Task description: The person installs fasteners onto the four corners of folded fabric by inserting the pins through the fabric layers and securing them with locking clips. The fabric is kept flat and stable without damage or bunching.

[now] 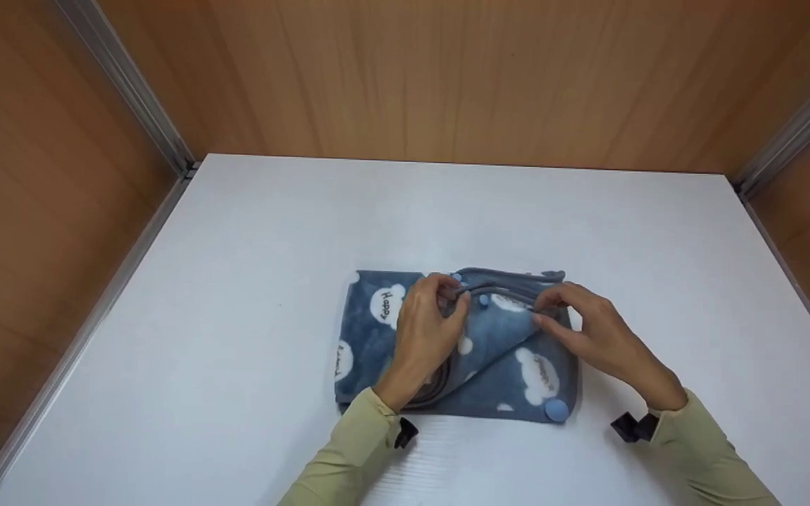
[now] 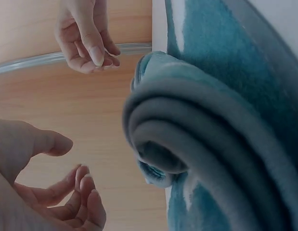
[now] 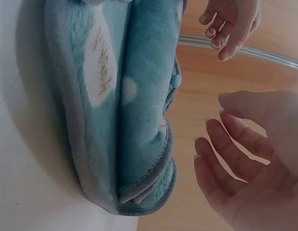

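A blue fleece blanket with white lettered clouds, pale dots and grey edging lies folded on the white table. Its middle part is rolled into layered curls, and the roll's grey spiral end shows large in the left wrist view. Over the left part of the roll hovers my left hand, thumb and fingers apart with nothing between them. My right hand is above the blanket's right side, its fingers loosely bent. In the right wrist view those fingers stand clear of the fleece and hold nothing.
The white table carries the blanket near its front middle. Wooden panels wall it at the back and both sides, with metal corner posts. A black wrist device sits below each hand.
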`<act>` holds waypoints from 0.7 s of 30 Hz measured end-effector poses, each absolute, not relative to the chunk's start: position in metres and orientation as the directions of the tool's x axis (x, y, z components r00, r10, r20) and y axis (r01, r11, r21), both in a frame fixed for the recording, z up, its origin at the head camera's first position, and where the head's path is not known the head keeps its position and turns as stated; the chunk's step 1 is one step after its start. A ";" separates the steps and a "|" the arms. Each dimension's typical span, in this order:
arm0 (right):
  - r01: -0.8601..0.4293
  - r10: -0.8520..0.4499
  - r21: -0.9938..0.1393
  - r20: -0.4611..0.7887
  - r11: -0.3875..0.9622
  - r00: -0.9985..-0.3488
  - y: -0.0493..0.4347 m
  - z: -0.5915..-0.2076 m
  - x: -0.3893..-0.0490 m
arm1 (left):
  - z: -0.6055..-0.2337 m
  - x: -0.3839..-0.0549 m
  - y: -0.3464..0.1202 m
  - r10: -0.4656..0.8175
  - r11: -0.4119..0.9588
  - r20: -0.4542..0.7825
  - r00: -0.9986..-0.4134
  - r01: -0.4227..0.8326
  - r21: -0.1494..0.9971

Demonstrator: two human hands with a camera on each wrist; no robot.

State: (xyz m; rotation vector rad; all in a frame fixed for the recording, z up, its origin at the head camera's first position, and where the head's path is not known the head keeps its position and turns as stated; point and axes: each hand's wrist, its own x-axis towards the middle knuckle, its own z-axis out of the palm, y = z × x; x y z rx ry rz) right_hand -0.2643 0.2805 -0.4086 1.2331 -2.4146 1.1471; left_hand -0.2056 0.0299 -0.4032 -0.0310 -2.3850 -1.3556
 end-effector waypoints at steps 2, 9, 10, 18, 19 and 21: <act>-0.740 -0.589 -0.560 0.474 0.372 -0.654 0.282 -0.410 -0.267 | -0.405 -0.208 0.032 -0.185 0.548 0.341 -0.922 0.191 0.815; -0.687 -0.538 -0.588 0.445 0.427 -0.716 0.284 -0.420 -0.275 | -0.413 -0.213 0.034 -0.157 0.561 0.254 -0.954 0.126 0.818; -0.686 -0.537 -0.586 0.445 0.430 -0.717 0.284 -0.421 -0.276 | -0.414 -0.213 0.034 -0.139 0.551 0.216 -0.967 0.106 0.828; -0.647 -0.558 -0.606 0.368 0.462 -0.744 0.284 -0.427 -0.282 | -0.418 -0.211 0.035 0.007 0.565 -0.014 -1.000 -0.007 0.825; -0.635 -0.562 -0.610 0.346 0.473 -0.751 0.285 -0.427 -0.283 | -0.418 -0.212 0.036 0.009 0.573 -0.018 -1.000 -0.010 0.819; -0.616 -0.570 -0.610 0.304 0.499 -0.763 0.287 -0.427 -0.284 | -0.418 -0.214 0.039 0.012 0.584 -0.017 -1.000 -0.007 0.812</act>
